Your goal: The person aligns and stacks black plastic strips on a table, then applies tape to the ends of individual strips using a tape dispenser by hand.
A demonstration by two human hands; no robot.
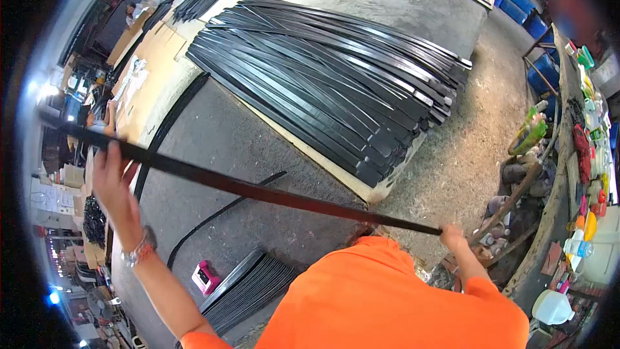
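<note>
A long black belt strap (258,192) stretches across the view, its reddish-brown underside showing in the middle. My right hand (454,238) is closed round its near end at the right. Further up the strap, my left hand (116,187) grips it at the left, fingers up against the edge, and the strap runs on past it, blurred. Beyond the held strap, a broad pile of black straps (310,71) lies on a pale board. Close to my body is a neat stack of dark strips (252,294), with a small pink-and-white object (205,278) beside it.
A thin curved black strip (223,210) lies on the dark tabletop (206,129). On the right, a wooden bench edge (560,181) carries bottles and a white jug (552,307). Blue drums (542,77) stand behind. Another person (106,119) is at the far left.
</note>
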